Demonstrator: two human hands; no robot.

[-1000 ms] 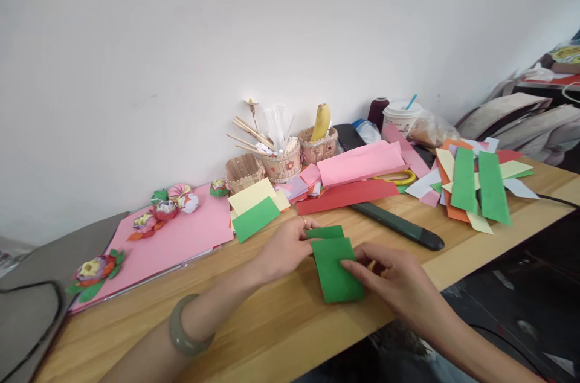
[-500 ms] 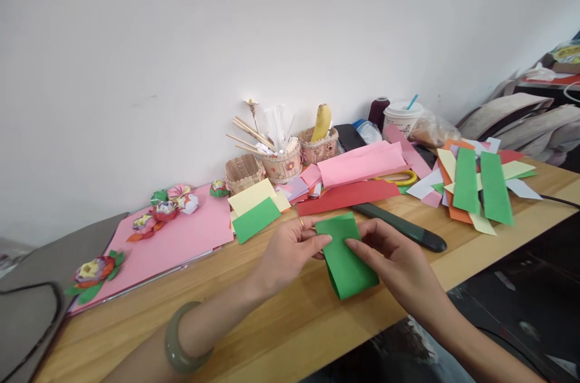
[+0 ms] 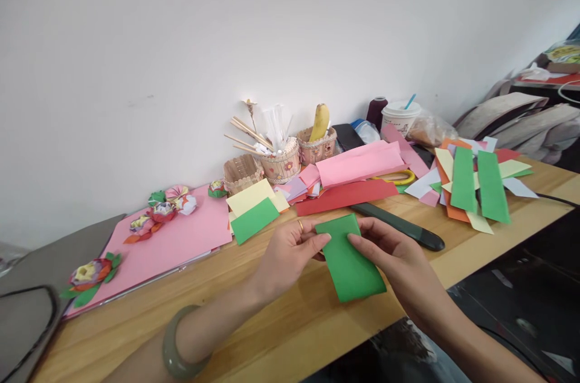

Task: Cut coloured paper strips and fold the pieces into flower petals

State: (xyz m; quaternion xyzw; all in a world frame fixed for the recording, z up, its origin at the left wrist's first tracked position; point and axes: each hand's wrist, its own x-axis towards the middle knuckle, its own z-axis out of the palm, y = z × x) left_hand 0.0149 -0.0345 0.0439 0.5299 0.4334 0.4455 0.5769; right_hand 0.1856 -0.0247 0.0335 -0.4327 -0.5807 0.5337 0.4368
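Observation:
A green sheet of paper (image 3: 348,271) is bent over on itself and held above the wooden table (image 3: 212,310). My left hand (image 3: 287,253) pinches its upper left edge, thumb in front and fingers behind. On the right edge my right hand (image 3: 392,253) grips it the same way, with its fingertips partly hidden by the paper. Behind my hands lie a dark green utility knife (image 3: 403,227), a red paper strip (image 3: 344,197) and a small green paper piece (image 3: 256,220) on cream ones.
Folded paper flowers (image 3: 163,211) rest on pink paper (image 3: 203,220) to the left. Small baskets (image 3: 281,167), one with a banana (image 3: 319,122), stand by the wall. Yellow-handled scissors (image 3: 399,177), a lidded cup (image 3: 399,118) and piled paper strips (image 3: 493,186) are at right.
The lower end of the green paper has flattened and shifted slightly right; its open loop no longer shows. Both hands keep nearly the same grip.

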